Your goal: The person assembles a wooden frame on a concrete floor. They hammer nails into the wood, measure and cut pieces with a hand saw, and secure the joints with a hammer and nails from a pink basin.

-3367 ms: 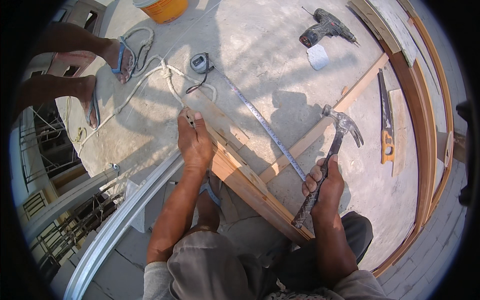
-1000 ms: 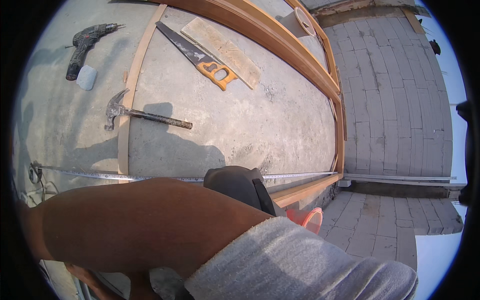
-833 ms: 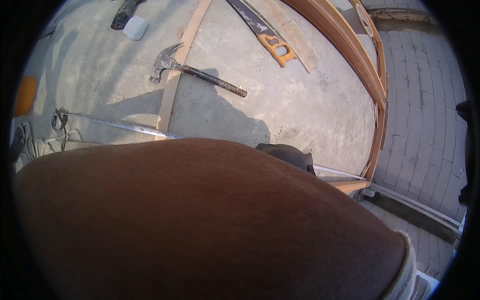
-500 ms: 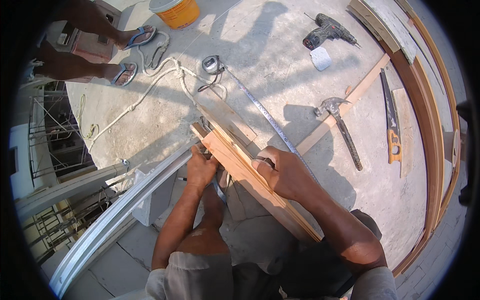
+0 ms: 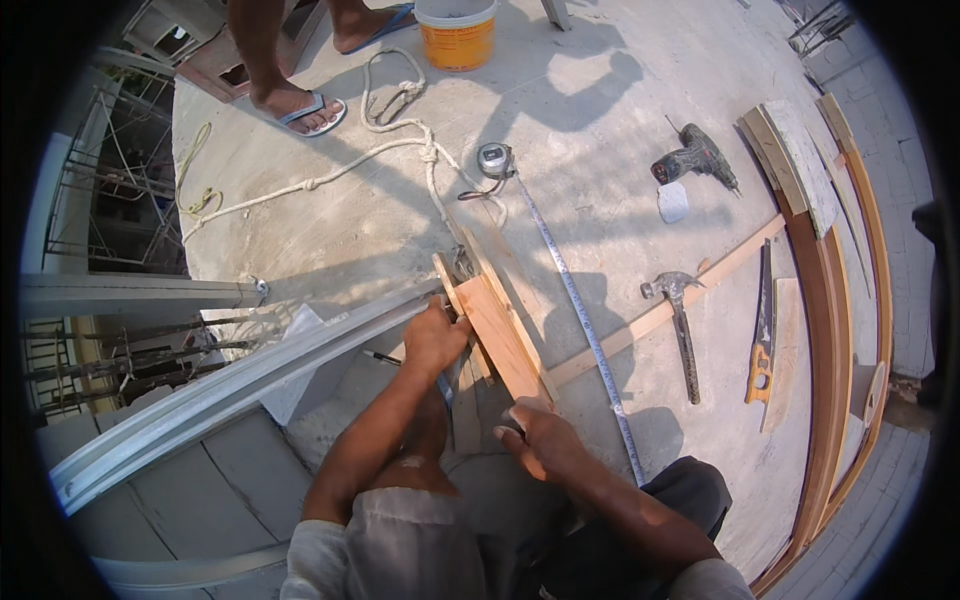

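A short wooden board [image 5: 497,332] lies tilted on the concrete floor in front of my knees. My left hand [image 5: 434,340] grips its left edge near the far end, and a thin dark pencil-like stick [image 5: 384,357] pokes out beside the wrist. My right hand [image 5: 538,440] curls around the board's near end. A tape measure [image 5: 493,160] sits beyond the board. Its metal blade [image 5: 585,335] runs out along the board's right side, past my right hand.
A hammer [image 5: 681,322], hand saw [image 5: 760,345], drill [image 5: 694,166] and white roll [image 5: 673,203] lie to the right, by a long wooden strip [image 5: 680,306] and curved wooden frame [image 5: 828,300]. Another person's sandalled foot [image 5: 300,106], rope [image 5: 395,150] and orange bucket [image 5: 458,38] are beyond. A metal rail [image 5: 225,392] runs at left.
The hammer has left my right hand and lies on the floor. The view swung right and came back. My right hand has slid from the board's middle to its near end.
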{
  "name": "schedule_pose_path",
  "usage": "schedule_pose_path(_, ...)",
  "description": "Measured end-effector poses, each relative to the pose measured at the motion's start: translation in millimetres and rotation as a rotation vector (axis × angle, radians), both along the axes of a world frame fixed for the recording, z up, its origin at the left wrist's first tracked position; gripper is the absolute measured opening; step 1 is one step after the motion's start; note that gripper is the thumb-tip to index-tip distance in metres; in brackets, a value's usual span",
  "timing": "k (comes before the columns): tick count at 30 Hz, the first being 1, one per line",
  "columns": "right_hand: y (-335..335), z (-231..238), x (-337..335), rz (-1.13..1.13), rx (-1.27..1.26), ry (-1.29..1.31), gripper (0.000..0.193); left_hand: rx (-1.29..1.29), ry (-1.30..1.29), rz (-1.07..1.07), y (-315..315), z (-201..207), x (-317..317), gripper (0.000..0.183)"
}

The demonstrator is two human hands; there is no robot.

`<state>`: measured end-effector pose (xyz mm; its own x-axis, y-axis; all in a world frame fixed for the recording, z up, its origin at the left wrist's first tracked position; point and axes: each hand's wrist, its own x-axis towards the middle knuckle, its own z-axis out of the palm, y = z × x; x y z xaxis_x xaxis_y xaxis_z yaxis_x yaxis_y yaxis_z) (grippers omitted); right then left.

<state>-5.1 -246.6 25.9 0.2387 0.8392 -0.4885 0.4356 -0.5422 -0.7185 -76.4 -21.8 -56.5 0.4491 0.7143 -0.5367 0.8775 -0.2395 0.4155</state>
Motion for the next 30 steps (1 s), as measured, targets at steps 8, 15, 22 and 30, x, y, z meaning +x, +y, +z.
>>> schedule_pose_path(8,8.9,15.2,0.5,-0.062,-0.051,0.092,0.031,0.052,-0.086,0.045,-1.2,7.5,-7.1,0.049)
schedule_pose_path(15,18.6,26.2,16.1,-0.140,-0.016,0.091,0.033,-0.076,-0.240,0.154,3.2,19.1,-31.6,0.042)
schedule_pose_path(22,17.5,13.3,14.1,-0.185,0.099,0.035,0.050,-0.809,-0.815,0.358,-6.8,40.1,-84.7,0.051)
schedule_pose_path(30,27.5,8.3,1.6,-0.021,0.078,-0.228,0.088,-0.865,-0.902,0.323,-3.8,56.4,-52.7,0.051)
